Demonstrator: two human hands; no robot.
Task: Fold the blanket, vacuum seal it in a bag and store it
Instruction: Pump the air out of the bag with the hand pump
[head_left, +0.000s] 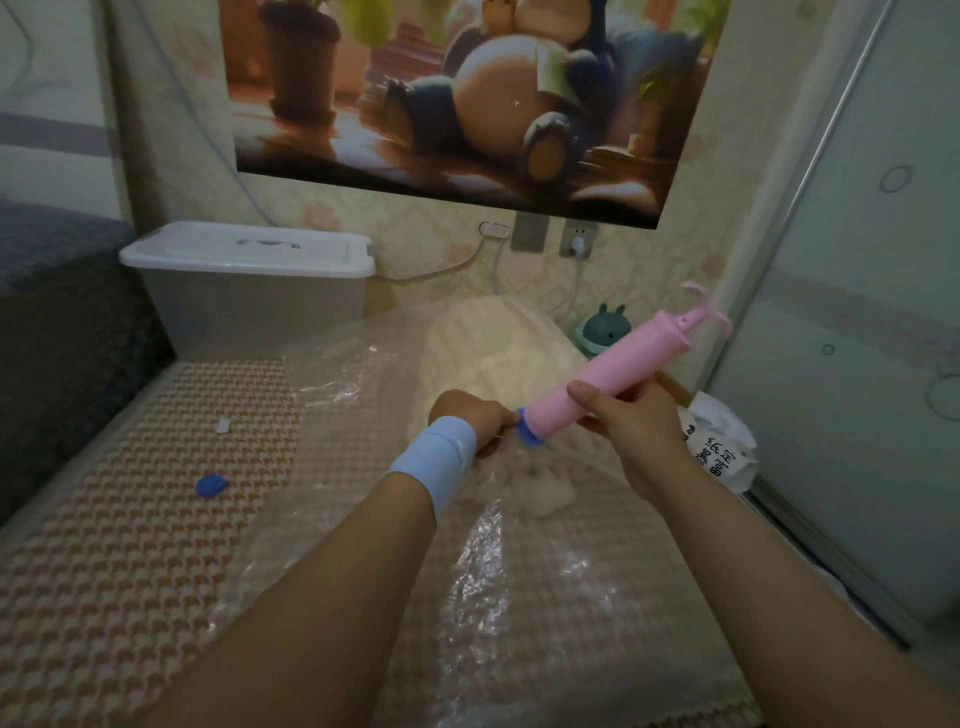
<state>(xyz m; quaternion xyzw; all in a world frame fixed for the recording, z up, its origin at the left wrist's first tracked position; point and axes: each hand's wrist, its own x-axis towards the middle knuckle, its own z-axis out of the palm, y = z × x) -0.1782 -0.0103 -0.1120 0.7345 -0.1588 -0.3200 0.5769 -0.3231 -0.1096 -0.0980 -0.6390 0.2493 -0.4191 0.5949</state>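
Note:
A cream fluffy blanket (498, 353) lies folded inside a clear plastic vacuum bag (483, 566) spread over the patterned bed. My right hand (623, 410) grips the barrel of a pink hand pump (602, 376), which tilts up to the right with its handle at the top. The pump's blue nozzle (531, 431) points down at the bag. My left hand (478, 418), with a light blue wristband, pinches the bag right beside that nozzle. A loose blue valve cap (211, 486) lies on the bed to the left.
A white lidded storage box (249, 280) stands at the head of the bed. A white printed packet (722, 447) lies at the right edge, beside a sliding wardrobe door (852, 364). A small teal toy (605, 330) sits behind the blanket. A dark sofa (62, 332) is at left.

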